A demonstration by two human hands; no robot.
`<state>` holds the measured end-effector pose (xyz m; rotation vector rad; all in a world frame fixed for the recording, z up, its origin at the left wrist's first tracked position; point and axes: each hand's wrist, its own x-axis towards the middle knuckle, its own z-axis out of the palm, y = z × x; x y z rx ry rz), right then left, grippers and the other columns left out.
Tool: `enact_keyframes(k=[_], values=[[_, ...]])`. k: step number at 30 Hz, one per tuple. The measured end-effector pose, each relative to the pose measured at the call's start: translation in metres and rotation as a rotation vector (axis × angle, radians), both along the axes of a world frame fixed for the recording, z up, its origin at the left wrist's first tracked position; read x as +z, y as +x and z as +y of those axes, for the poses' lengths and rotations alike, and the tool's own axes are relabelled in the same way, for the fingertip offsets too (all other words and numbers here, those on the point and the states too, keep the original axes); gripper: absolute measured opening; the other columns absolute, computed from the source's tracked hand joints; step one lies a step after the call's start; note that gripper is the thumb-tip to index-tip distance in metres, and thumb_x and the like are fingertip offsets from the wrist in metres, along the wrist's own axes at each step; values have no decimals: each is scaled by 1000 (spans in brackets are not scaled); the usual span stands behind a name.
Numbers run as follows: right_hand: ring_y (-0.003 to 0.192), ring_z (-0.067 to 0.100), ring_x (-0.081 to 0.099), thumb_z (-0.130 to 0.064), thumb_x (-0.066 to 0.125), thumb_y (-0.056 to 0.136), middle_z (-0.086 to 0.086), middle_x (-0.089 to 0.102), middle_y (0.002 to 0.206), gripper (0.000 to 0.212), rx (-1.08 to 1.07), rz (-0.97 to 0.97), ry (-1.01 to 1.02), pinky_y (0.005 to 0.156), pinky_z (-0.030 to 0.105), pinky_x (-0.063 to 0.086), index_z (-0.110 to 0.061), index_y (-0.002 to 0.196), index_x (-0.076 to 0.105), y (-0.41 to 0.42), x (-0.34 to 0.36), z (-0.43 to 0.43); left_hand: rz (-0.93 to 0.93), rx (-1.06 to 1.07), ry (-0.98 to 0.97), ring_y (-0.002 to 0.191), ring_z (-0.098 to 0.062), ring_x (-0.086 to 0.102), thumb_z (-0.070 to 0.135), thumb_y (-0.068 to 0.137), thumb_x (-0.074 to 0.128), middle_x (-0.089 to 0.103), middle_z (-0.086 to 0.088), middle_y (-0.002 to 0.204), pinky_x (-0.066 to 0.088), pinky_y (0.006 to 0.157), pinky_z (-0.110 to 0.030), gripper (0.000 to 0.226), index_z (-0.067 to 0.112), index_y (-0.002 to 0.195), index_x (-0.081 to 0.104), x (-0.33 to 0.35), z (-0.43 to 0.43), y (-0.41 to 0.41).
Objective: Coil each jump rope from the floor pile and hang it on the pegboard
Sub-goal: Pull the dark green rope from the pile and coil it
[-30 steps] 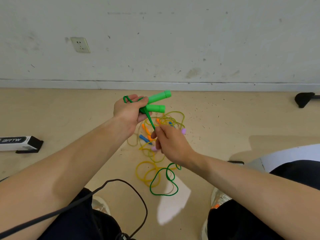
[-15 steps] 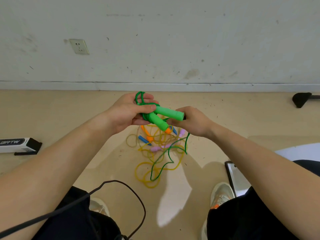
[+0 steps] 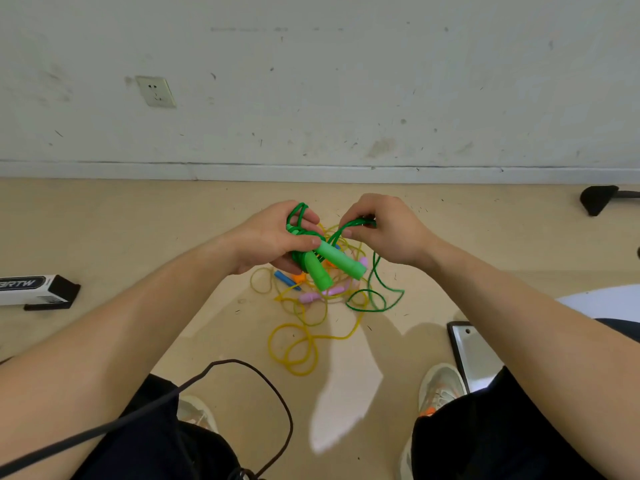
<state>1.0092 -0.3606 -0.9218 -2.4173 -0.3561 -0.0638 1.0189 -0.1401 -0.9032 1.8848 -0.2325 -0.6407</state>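
Above the floor pile, the left hand clamps the green jump rope handles while the right hand pinches its cord.

both my forearms reach forward and angle inward, bare to the elbows, so my hands meet close together out in front of me. my left hand is curled closed, thumb pressed flat across the top and fingers wrapped underneath, palm turned toward the right. my right hand sits just beside it, knuckles up, with thumb and fingertips pinched together and pointing toward the left hand.
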Motion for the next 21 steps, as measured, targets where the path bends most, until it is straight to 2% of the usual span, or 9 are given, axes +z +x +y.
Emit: enact_keyframes(k=[2,5,8,11,13,15,17,19,21], values=[[73,3,55,-13,76,83,-10,59,82,9,-5,-4,64,67,10,39,-20,89,76,-2,1,2,-1,-5,1,95,-24,72,8,91,69,65,0,114,62,73,-50,32,12,119,54,0,-1,0],[70,2,58,-10,77,82,-8,64,84,12,-7,73,147,66,11,42,-21,85,74,-6,6,4,-51,-20,13,90,-17,72,6,92,68,63,3,111,63,72,-46,35,12,122,52,-2,-1,-1],[54,-4,50,-4,75,81,-2,62,75,10,-2,203,251,56,8,36,-13,85,73,-9,14,5,-209,7,71,86,-18,69,2,88,70,64,3,108,62,69,-46,38,13,119,53,-5,-1,1],[57,4,50,-10,69,88,0,56,72,3,-81,378,341,58,17,42,-11,85,67,-8,16,9,-447,-60,207,89,-16,65,4,83,74,66,6,105,56,73,-36,41,17,117,54,-9,0,4],[55,15,47,-23,59,97,3,51,71,20,-171,556,315,62,32,49,-5,96,68,-7,14,11,-590,-125,344,94,-11,61,8,83,75,64,13,105,49,83,-29,43,20,120,54,-12,-2,4],[44,13,35,-28,47,103,2,46,66,34,-138,748,252,54,31,44,-1,105,68,-9,14,10,-671,-141,415,100,-11,59,10,85,73,62,16,107,47,87,-28,44,21,123,53,-16,-3,2],[42,13,30,-25,42,105,1,47,63,35,-44,842,275,48,27,34,0,107,68,-14,16,10,-733,-126,446,104,-12,59,11,86,72,62,14,113,46,88,-28,44,21,125,53,-20,-5,0],[42,13,34,-20,44,105,2,55,63,30,-16,790,360,46,26,34,-1,106,67,-17,18,12,-786,-70,441,107,-13,60,12,86,72,63,11,115,46,89,-31,43,19,125,53,-22,-6,1],[42,14,41,-18,49,102,3,62,64,25,-65,608,410,46,25,40,-5,97,70,-20,16,20,-816,39,398,106,-13,61,13,86,73,63,13,112,48,90,-33,42,19,123,54,-22,-8,2]])
